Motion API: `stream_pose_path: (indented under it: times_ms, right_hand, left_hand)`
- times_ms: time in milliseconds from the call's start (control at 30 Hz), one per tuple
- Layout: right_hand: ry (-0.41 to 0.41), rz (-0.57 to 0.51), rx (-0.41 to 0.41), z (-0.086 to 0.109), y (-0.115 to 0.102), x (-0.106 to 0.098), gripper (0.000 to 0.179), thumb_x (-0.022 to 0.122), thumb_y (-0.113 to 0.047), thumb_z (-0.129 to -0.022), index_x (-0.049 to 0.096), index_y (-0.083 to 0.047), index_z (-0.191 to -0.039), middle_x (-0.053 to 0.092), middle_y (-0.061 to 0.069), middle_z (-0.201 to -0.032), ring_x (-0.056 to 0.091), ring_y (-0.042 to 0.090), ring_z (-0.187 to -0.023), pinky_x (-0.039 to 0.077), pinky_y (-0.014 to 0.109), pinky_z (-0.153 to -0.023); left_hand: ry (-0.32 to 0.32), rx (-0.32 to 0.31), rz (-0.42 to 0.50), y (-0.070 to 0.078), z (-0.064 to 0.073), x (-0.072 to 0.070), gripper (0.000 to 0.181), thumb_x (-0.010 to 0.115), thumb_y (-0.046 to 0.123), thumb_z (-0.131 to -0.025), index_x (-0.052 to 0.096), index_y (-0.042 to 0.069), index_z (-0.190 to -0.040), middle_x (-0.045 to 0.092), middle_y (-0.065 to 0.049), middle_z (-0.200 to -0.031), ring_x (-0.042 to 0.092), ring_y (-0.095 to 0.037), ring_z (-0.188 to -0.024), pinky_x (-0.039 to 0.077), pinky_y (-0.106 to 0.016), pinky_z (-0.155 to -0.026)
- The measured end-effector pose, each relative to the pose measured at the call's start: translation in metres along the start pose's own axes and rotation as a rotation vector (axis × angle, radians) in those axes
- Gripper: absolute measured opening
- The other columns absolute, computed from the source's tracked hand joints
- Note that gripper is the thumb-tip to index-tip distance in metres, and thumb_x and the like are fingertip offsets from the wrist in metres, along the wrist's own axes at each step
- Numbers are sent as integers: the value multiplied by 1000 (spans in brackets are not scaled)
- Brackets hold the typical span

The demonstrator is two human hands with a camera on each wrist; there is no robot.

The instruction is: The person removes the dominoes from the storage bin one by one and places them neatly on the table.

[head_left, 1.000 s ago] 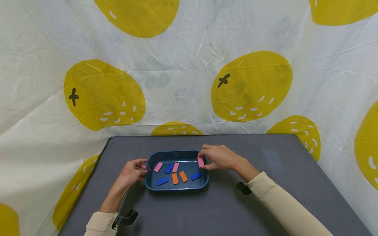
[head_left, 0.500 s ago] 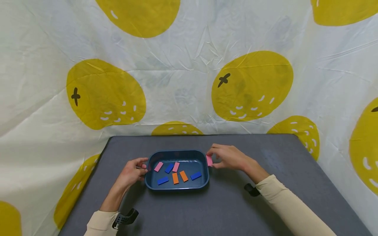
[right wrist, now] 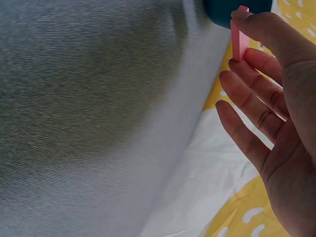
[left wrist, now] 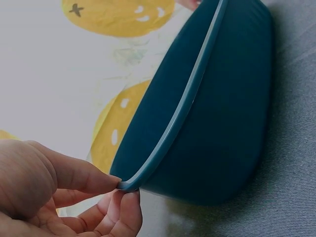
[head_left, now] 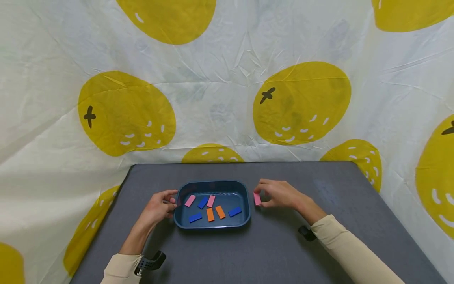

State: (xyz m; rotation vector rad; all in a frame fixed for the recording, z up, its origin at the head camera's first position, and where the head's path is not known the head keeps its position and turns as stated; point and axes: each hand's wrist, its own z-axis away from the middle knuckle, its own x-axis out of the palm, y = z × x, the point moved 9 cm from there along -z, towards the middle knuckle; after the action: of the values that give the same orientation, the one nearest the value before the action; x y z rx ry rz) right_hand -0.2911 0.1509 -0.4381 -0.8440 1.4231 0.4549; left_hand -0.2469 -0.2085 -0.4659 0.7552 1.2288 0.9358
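A dark blue tray [head_left: 213, 228] with rounded corners stands on the table. My left hand [head_left: 160, 206] pinches its left rim between thumb and fingers; the left wrist view shows the thumb over the rim [left wrist: 185, 106]. Just outside the tray's right side, my right hand [head_left: 280, 194] holds a flat pink block [head_left: 257, 198] upright between thumb and fingertips. In the right wrist view the pink block [right wrist: 239, 39] is seen edge-on, the other fingers spread loosely. Inside the tray lie pink blocks [head_left: 190, 200], blue blocks [head_left: 235, 212] and orange blocks [head_left: 210, 215], flat and apart or nearly touching.
The grey cloth-covered table [head_left: 227, 256] extends around the tray on every side. A white curtain [head_left: 216, 106] with yellow fruit shapes hangs behind the table's far edge. Dark bands [head_left: 151, 262] sit at both wrists.
My right hand has carried the pink block from inside the tray's right end, over the rim, to the right and slightly down beside the tray. My left hand stays at the rim.
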Motion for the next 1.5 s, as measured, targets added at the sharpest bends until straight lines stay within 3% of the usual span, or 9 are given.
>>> stream_pose_path:
  times_ms: [533, 833, 1233, 1500]
  right_hand:
    - [-45, 6, -31, 0, 5, 26, 33, 83, -33, -84, 73, -18, -113, 62, -5, -104, 59, 7, -80, 51, 25, -68]
    - [-84, 18, -6, -3, 7, 35, 32, 82, -35, -84, 74, -19, -111, 62, -5, -103, 54, 4, -78, 49, 25, -67]
    - [-89, 25, 8, -5, 7, 33, 31, 83, -38, -84, 75, -20, -109, 61, -5, -101, 52, 4, -77, 47, 25, -66]
    - [-48, 46, -19, -7, -1, 17, 30, 81, -29, -86, 75, -18, -113, 64, -5, -107, 61, 7, -82, 54, 29, -71]
  left_hand:
    - [-4, -8, 0, 1, -2, 0, 48, 57, -9, -94, 52, -4, -142, 55, -14, -99, 61, -26, -88, 57, -37, -64]
    - [-14, -7, -1, 2, -1, 0, 48, 58, -8, -95, 52, -4, -143, 54, -15, -100, 59, -26, -88, 58, -38, -66]
    - [-22, -7, -5, 5, -1, -1, 49, 56, -8, -95, 51, -4, -143, 53, -15, -101, 59, -27, -90, 58, -39, -67]
    - [-30, -9, -7, 5, -1, -1, 48, 57, -7, -96, 50, -4, -144, 52, -15, -103, 58, -28, -93, 58, -40, -68]
